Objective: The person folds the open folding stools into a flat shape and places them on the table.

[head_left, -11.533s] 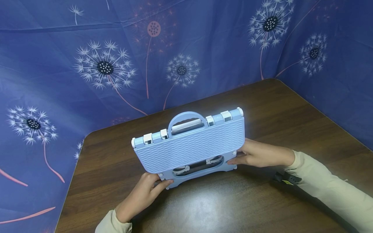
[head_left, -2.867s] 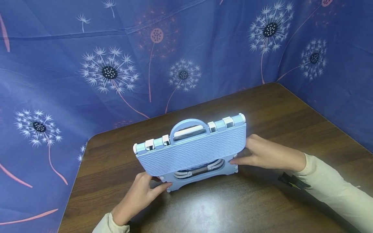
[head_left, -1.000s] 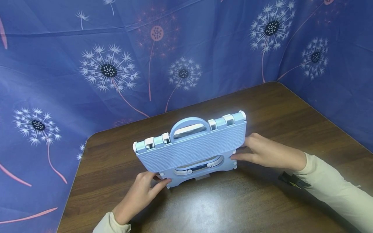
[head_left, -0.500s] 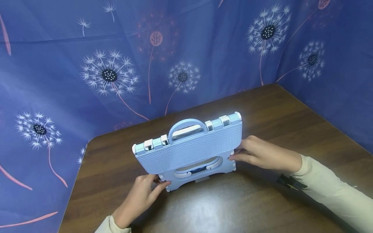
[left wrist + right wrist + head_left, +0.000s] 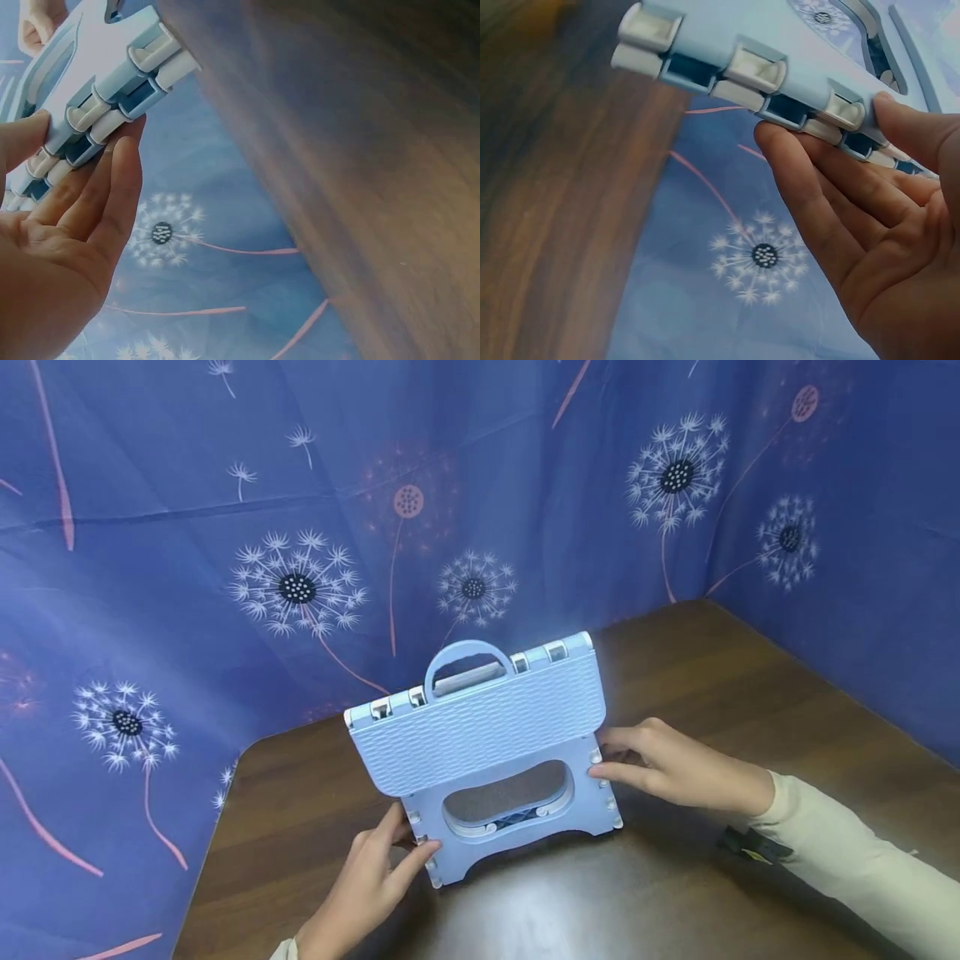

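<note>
A light blue and white folding stool [image 5: 480, 727] is in the middle of the head view, its arched handle [image 5: 465, 652] upward and its ribbed top panel facing the camera. Below the panel, an end piece shows a large oval cut-out. My left hand [image 5: 371, 872] grips the stool's left edge, thumb on the near face. On the opposite edge, my right hand [image 5: 675, 766] holds it the same way. Fingers [image 5: 116, 199] lie against the white and blue hinge knuckles in the left wrist view. The right wrist view likewise shows fingers [image 5: 802, 187] under the hinged edge [image 5: 757, 71].
The dark brown wooden table [image 5: 750, 710] extends around the stool. A blue cloth [image 5: 525, 468] with dandelion prints hangs behind it and along the right side. A black strap [image 5: 753, 846] is at the right sleeve.
The view has tipped upward slightly. More of the stool's lower end piece shows below the ribbed panel than before, with the cut-out looking taller. Both hands keep hold of the sides.
</note>
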Action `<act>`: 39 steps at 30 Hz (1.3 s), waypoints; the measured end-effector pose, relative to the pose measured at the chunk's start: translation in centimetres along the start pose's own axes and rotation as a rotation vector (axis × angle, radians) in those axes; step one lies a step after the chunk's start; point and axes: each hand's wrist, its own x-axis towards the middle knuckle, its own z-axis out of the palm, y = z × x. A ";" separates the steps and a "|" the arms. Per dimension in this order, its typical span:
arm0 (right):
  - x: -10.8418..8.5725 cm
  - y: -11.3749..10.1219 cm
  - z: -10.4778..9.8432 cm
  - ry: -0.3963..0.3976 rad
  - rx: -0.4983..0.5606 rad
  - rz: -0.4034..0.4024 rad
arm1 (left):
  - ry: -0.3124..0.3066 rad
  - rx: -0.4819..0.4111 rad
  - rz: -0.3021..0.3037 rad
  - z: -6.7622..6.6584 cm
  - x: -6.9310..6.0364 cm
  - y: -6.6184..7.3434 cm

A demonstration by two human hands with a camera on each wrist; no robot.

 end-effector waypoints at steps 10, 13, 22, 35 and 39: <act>1.3 0.5 -0.2 -0.063 0.037 0.081 | -0.072 -0.137 -0.041 -0.3 0.8 -0.2; 1.3 0.9 0.5 -0.117 0.079 0.107 | -0.132 -0.169 -0.079 -0.2 0.3 -0.8; 0.6 2.7 1.0 -0.316 0.210 0.226 | -0.357 -0.218 -0.262 -0.1 0.6 -1.1; -0.5 3.1 1.8 -0.451 0.235 0.282 | -0.498 -0.118 -0.301 0.1 0.3 -0.1; -0.3 2.9 1.8 -0.324 0.049 0.268 | -0.400 0.130 -0.228 -0.6 0.3 0.2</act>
